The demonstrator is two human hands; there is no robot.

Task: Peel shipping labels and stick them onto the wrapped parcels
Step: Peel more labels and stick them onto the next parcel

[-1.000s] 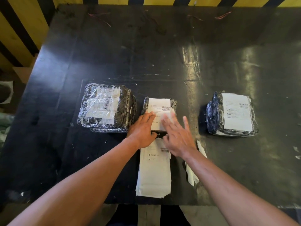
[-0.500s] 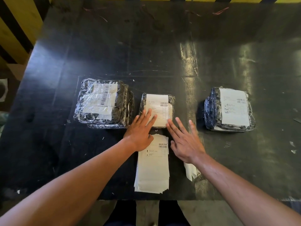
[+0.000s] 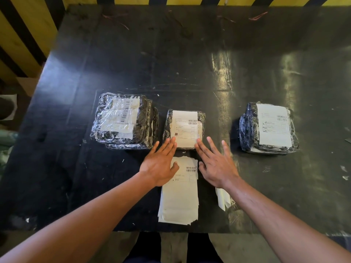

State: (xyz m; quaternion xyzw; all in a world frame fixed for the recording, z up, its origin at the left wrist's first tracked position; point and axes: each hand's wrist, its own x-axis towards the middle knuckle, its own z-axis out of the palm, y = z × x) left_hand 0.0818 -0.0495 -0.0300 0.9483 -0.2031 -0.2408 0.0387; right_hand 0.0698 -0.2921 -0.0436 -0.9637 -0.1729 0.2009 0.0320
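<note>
Three plastic-wrapped parcels lie in a row on the black table (image 3: 190, 59). The small middle parcel (image 3: 184, 129) carries a white shipping label on top. My left hand (image 3: 160, 165) and my right hand (image 3: 216, 165) lie flat with fingers spread, fingertips at the label's near corners, holding nothing. The left parcel (image 3: 124, 121) shows old barcode strips under its wrap. A white label covers the right parcel (image 3: 269, 128). A stack of shipping labels (image 3: 180, 194) rests near the table's front edge, partly under my left thumb.
Peeled white backing strips (image 3: 223, 200) lie to the right of the label stack, under my right forearm. Small paper scraps dot the table at the right. Yellow-and-black striped walls border the table at the back and left. A cardboard box (image 3: 26, 84) stands off the left edge.
Both hands have slid back toward me off the middle parcel's label, from resting on top of it to just its near corners. The label stays stuck on the parcel.
</note>
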